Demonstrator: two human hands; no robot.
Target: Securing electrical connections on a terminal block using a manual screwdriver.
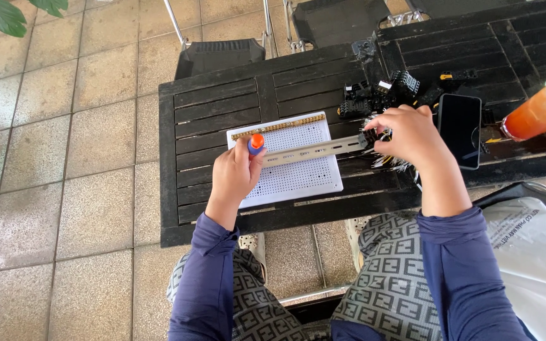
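Observation:
My left hand [234,173] is closed around a screwdriver with an orange and blue handle [256,143], held upright over a white perforated board [298,173]. A long metal rail [314,149] lies across that board. At the rail's right end my right hand [412,134] pinches a small black part, and thin wires show beneath it. A brass strip [279,126] runs along the board's far edge.
The board rests on a dark slatted table [216,107]. A pile of black electrical parts [380,91] and a dark phone [459,129] lie to the right, with an orange drink in a cup [541,110] further right. Chairs stand behind the table; a white bag [535,252] rests by my right leg.

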